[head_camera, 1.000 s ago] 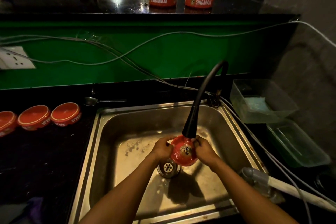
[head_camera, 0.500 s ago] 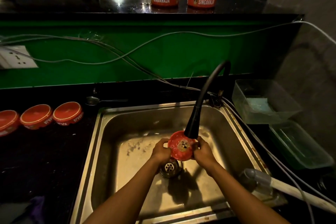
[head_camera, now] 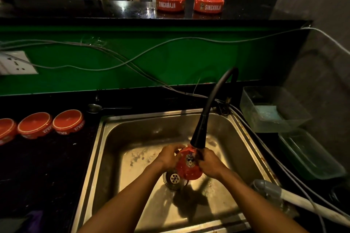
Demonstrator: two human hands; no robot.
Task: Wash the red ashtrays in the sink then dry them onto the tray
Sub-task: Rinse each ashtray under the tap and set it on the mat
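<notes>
I grip the red ashtray (head_camera: pixel 188 164) between left hand (head_camera: pixel 169 157) and right hand (head_camera: pixel 210 162), tilted under the faucet head (head_camera: pixel 198 138), equally near both

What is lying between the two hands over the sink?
In the head view, one red ashtray sits between the left hand and right hand, under the black faucet head.

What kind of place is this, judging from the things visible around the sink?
Probably the washing-up area behind a bar or café counter: branded red ashtrays stand on the raised black counter, more lie upside down beside the steel sink, and tables show faintly beyond.
</notes>
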